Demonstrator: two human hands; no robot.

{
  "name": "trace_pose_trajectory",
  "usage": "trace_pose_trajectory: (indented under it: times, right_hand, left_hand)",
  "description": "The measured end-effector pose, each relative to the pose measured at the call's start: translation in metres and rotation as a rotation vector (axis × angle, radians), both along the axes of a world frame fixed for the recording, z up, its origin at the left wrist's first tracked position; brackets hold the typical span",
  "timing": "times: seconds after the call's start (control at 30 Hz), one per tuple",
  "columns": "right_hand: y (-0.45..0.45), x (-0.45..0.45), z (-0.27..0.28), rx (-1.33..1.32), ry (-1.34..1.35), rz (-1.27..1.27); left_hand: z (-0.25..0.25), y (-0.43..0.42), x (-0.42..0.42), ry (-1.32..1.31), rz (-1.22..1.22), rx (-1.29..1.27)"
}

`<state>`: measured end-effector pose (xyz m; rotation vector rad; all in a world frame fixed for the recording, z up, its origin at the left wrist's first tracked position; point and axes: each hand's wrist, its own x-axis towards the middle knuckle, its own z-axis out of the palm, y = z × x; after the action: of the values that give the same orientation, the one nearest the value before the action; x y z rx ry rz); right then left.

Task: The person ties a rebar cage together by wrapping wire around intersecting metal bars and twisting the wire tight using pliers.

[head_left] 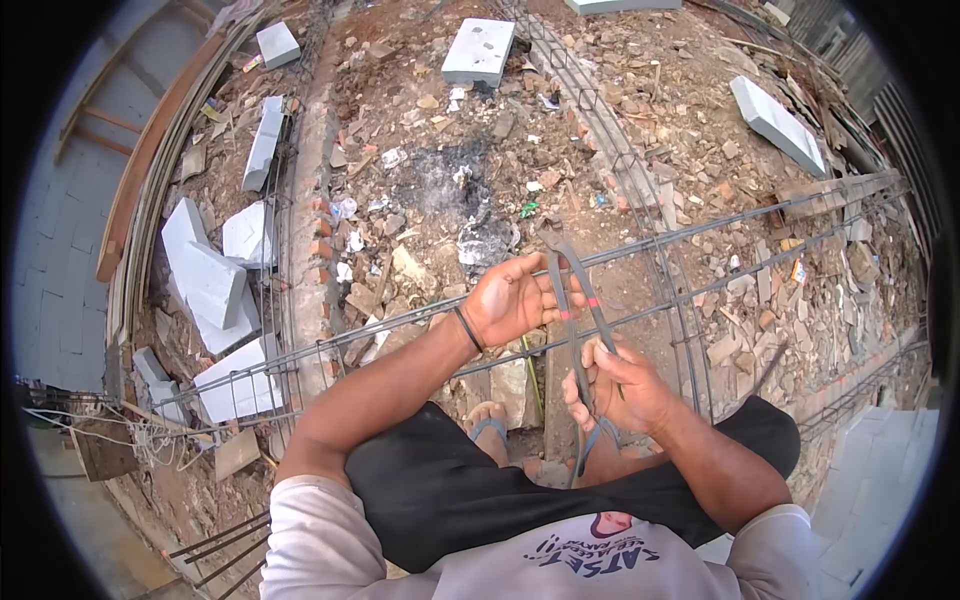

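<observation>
My left hand [512,300] is palm up before my knees, a dark band on its wrist. Its thumb and curled fingers are around the upper part of a long, thin dark two-armed item [598,318] with red marks. The two arms meet at the top; it looks like pincers, but I cannot be sure. My right hand [622,385], lower and to the right, is closed around the lower ends of the arms. Just beyond and beneath both hands, long steel reinforcing bars [400,325] run across the view.
A rebar cage [600,130] stretches away over rubble-strewn ground [420,60]. White blocks [210,275] lie at left, with another block [478,50] farther off. Ash [445,180] marks the middle. My sandalled foot [488,420] is below the bars. Loose wire [180,435] hangs at left.
</observation>
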<state>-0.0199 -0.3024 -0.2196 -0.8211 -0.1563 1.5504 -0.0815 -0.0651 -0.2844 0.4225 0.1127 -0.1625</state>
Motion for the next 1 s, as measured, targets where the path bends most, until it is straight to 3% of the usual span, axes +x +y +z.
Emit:
trace_pose_trajectory:
  times: [0.1,0.13,0.17,0.2,0.27,0.33,0.4,0.43,0.5,0.63,0.67,0.73,0.83,0.87,0.93,1.0]
  right_hand:
    - [0.002,-0.003,0.002,-0.051,-0.137,-0.028]
    - [0.003,-0.002,0.000,-0.051,-0.140,-0.034]
    - [0.004,-0.002,-0.006,-0.128,-0.333,-0.046]
    - [0.005,-0.002,-0.010,-0.209,-0.526,-0.060]
    - [0.010,-0.006,-0.008,-0.254,-0.601,-0.084]
    - [0.012,-0.008,-0.013,-0.294,-0.671,-0.102]
    - [0.011,-0.010,-0.026,-0.262,-0.910,-0.122]
    - [0.011,-0.011,-0.028,-0.264,-0.911,-0.127]
    - [0.013,-0.015,-0.029,-0.306,-1.186,-0.138]
    - [0.017,-0.014,-0.027,-0.373,-1.111,-0.200]
    - [0.018,-0.013,-0.028,-0.419,-0.952,-0.255]
    - [0.021,-0.004,-0.032,-0.464,-0.791,-0.306]
    - [0.005,0.030,-0.063,-0.654,-1.551,-0.277]
    - [-0.003,0.039,-0.071,-0.651,-1.549,-0.273]
    - [-0.015,0.052,-0.082,-0.763,-1.861,-0.191]
    - [-0.021,0.063,-0.093,-0.778,-1.902,-0.174]
  left_hand:
    - [0.005,0.003,0.003,-0.104,-0.036,-0.087]
    - [0.013,-0.004,0.001,0.021,0.071,0.175]
    - [0.019,-0.011,-0.001,0.147,0.176,0.436]
    - [0.022,-0.018,-0.002,0.144,0.166,0.436]
    - [0.025,-0.032,-0.003,0.177,0.071,0.894]
    - [0.024,-0.042,-0.004,0.143,0.098,0.941]
    - [0.026,-0.045,-0.004,0.166,0.049,1.320]
    - [0.028,-0.046,-0.002,0.161,0.046,1.321]
    - [0.029,-0.050,-0.002,0.095,0.146,1.689]
    - [0.012,-0.050,0.000,0.045,0.158,1.767]
    - [0.011,-0.050,-0.001,0.044,0.157,1.764]
    - [0.010,-0.048,-0.005,0.030,-0.211,1.944]
    - [-0.011,-0.046,-0.012,-0.039,-0.267,1.970]
    - [-0.018,-0.040,-0.014,-0.033,-0.268,1.969]
    - [-0.027,-0.022,-0.020,-0.247,-0.315,1.972]
    - [-0.027,-0.013,-0.026,-0.222,-0.235,1.916]
